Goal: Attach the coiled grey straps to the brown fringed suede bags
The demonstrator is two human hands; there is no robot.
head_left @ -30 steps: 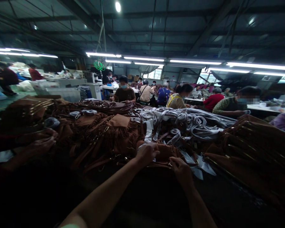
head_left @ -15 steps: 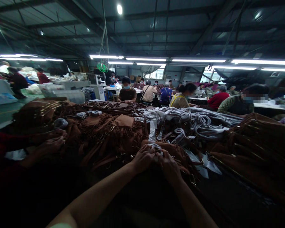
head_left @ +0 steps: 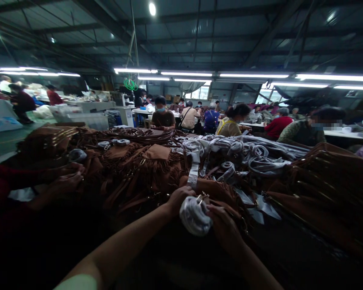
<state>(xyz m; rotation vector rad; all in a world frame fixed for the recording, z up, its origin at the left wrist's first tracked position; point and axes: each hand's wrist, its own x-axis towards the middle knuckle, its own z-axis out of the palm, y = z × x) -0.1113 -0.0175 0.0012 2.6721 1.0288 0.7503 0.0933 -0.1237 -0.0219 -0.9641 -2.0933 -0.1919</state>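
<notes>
A coil of strap in pale wrapping [head_left: 196,216] sits between my two hands, with metal clasps [head_left: 202,197] at its top. My left hand [head_left: 180,198] is closed at the coil's upper left, its fingertips partly hidden behind it. On the coil's right edge, my right hand [head_left: 222,219] grips it with bent fingers. A brown bag [head_left: 213,188] lies just beyond both hands, and a pale wrapped strip [head_left: 193,171] runs away from it.
Brown fringed bags [head_left: 157,153] cover the table ahead, with wrapped straps [head_left: 257,155] piled behind. Stacked brown bags [head_left: 329,177] stand at the right. Another person's hands [head_left: 67,177] work at the left. Several people sit farther back.
The wrapped coil, earlier mostly hidden under my fingers, now shows large and round, nearer to me. My hands have moved apart around it, the right one outward and slightly down.
</notes>
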